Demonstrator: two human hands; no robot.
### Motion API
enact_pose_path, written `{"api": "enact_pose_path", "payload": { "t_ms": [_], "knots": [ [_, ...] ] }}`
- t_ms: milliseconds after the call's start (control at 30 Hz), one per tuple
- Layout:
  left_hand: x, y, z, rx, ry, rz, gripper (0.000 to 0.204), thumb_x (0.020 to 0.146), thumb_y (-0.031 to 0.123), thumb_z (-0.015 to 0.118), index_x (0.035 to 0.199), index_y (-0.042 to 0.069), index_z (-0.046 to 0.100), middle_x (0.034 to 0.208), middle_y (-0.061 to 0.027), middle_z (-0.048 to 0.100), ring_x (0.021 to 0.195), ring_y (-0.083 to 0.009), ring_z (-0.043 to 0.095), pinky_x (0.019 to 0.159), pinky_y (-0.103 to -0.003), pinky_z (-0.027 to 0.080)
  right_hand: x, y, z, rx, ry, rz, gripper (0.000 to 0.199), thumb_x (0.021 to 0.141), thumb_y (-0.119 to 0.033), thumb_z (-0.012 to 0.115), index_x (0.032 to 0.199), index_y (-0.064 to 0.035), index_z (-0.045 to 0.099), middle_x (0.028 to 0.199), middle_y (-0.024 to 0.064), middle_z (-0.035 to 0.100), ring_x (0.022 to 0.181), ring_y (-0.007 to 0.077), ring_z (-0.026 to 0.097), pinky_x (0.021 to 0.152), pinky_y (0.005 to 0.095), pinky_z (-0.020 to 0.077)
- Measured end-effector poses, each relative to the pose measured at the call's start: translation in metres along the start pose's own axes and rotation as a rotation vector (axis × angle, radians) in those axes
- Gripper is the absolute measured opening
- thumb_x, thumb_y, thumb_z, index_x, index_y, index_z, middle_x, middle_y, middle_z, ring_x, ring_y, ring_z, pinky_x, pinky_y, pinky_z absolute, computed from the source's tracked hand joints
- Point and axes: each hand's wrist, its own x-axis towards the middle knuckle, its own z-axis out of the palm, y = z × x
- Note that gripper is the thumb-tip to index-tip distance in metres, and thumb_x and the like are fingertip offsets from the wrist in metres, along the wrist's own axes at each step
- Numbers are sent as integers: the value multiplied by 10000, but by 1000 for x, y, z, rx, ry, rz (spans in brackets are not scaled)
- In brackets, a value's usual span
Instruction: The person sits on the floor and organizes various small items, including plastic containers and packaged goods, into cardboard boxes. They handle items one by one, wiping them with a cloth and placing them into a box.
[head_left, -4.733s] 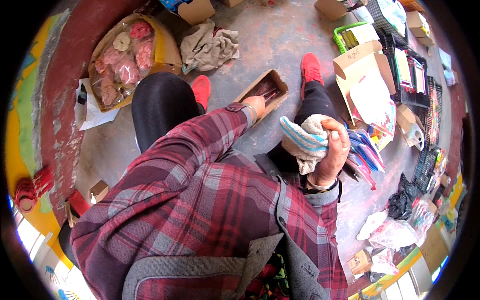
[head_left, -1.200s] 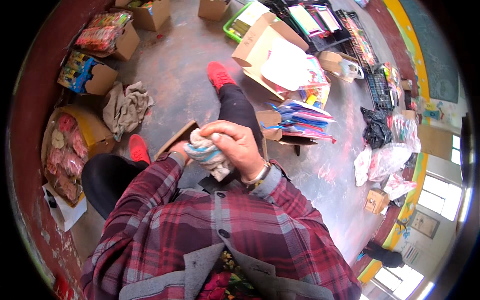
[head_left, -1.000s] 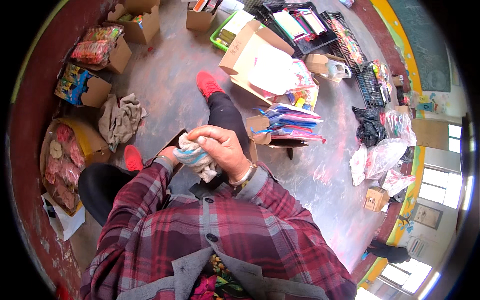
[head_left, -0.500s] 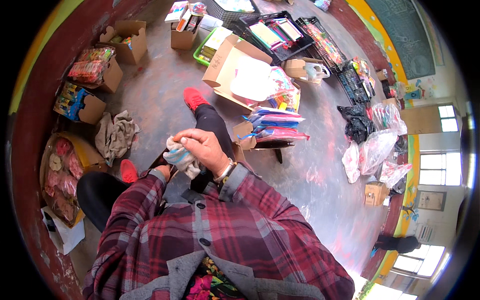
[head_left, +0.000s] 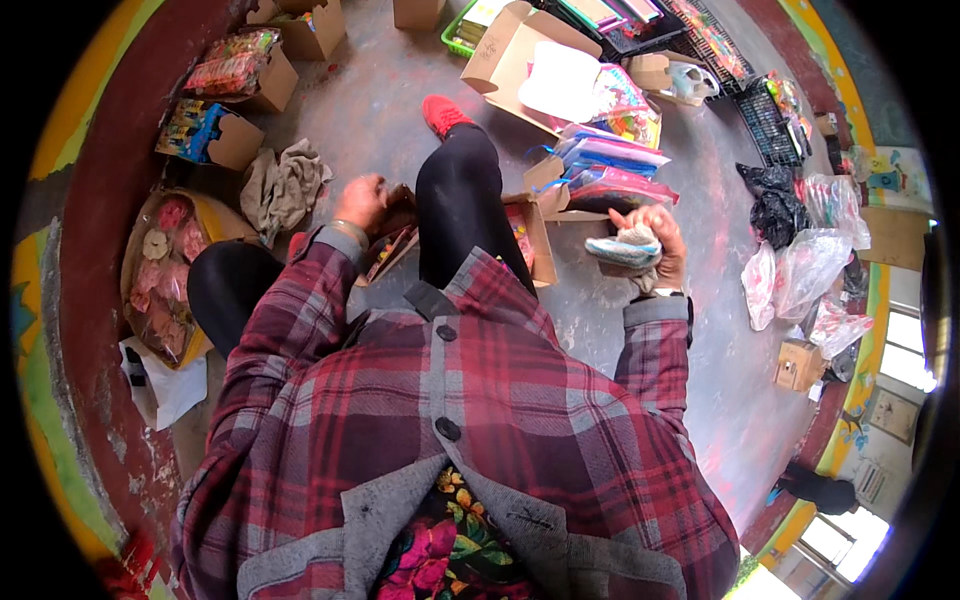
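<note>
My right hand (head_left: pixel 672 243) is closed on a crumpled pale rag (head_left: pixel 628 250) with blue stripes, out to the right of my knee. On the other side of that leg, my left hand (head_left: pixel 360 207) has its fingers curled at the brown flap of an open cardboard box (head_left: pixel 543 245). This box lies low under my bent leg, which hides its middle. Small colourful packets (head_left: pixel 385 255) show inside it. Just beyond the rag, flat blue and pink plastic packages (head_left: pixel 612 160) stand stacked in another carton.
A grey-brown cloth (head_left: pixel 283 190) lies on the floor at left, beside a carton of wrapped artificial flowers (head_left: pixel 165 265). More filled cartons (head_left: pixel 235 143) line the left wall. Ahead is a large open box (head_left: pixel 510 60); plastic bags (head_left: pixel 810 260) and black crates (head_left: pixel 768 120) are at right.
My right hand has carried the rag away from my lap to the right. My left hand has moved forward to the box flap. The view has shifted, so the surroundings sit higher and further right.
</note>
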Motion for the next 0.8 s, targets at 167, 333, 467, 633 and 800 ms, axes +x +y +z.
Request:
{"api": "enact_pose_path", "payload": {
  "t_ms": [167,333,467,633,800],
  "knots": [
    [-10,-15,-5,270,-17,-147,496,742,310,665,1135,35,536,1101,-208,581,995,-364,561,846,-431,451,-49,27,-58,-147,134,296,220,721,-87,669,920,-29,594,1194,126,543,1012,202,580,814,330,497],
    [-18,-69,36,229,-358,-399,470,763,343,627,1106,37,526,1086,-216,588,1030,-364,554,876,-431,444,-36,84,-55,-708,-130,523,367,719,-65,609,1075,23,589,962,96,646,816,145,600,723,275,476],
    [-24,-97,62,211,-414,-322,343,799,229,549,1088,45,559,1050,-219,599,1014,-367,560,871,-434,443,-9,142,-53,-1228,-164,564,306,715,-137,609,991,-12,650,900,136,667,834,214,627,754,312,471],
    [-17,-83,56,205,-468,-347,241,795,146,491,972,59,631,1016,-195,614,993,-358,573,845,-434,451,30,201,-28,-1748,-398,645,398,766,-293,574,1131,-138,602,1047,151,625,978,328,594,848,418,462],
    [-16,-72,44,-50,-371,-473,230,794,140,495,951,58,643,969,-197,627,957,-369,583,801,-424,462,42,274,-50,-1890,-394,716,331,870,-198,402,1141,-125,577,1120,174,596,1001,322,600,822,436,487]
  ]
}}
